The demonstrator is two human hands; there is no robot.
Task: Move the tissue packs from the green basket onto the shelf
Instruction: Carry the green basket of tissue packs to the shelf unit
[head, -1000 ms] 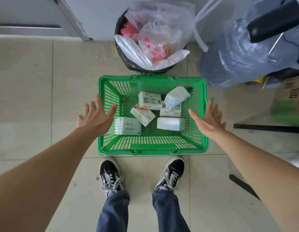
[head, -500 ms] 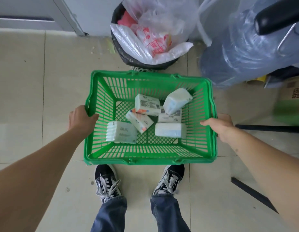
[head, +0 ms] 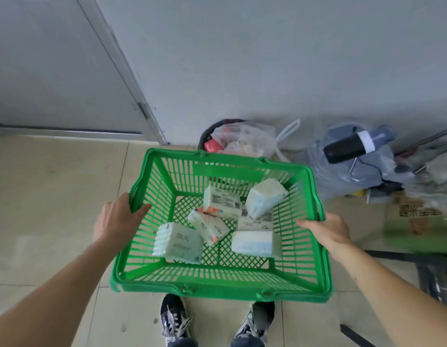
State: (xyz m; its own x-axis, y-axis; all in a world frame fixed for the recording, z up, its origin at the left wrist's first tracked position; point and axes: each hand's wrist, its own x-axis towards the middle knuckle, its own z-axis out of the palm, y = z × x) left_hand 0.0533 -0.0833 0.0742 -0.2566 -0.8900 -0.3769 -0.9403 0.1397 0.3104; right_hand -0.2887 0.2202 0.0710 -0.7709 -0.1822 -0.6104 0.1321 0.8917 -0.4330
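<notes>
A green basket [head: 217, 290] hangs above the floor in front of me, lifted off the tiles. My left hand [head: 116, 219] grips its left rim and my right hand [head: 327, 230] grips its right rim. Several white tissue packs lie loose on the basket's bottom: one at the front left [head: 178, 242], one at the front right [head: 255, 244], one tilted in the middle [head: 208, 225], one at the back [head: 221, 201] and one leaning at the back right [head: 263, 196]. No shelf is in view.
A black bin [head: 212, 132] with a plastic bag of rubbish [head: 245, 140] stands against the grey wall behind the basket. A bagged water bottle [head: 352, 161] and a cardboard box [head: 418, 221] crowd the right. A door [head: 54, 71] is at the left. My shoes [head: 175, 319] stand below.
Both hands went from open beside the basket to gripping its side rims, then lifted it off the floor. The view has tilted upward and shows more wall.
</notes>
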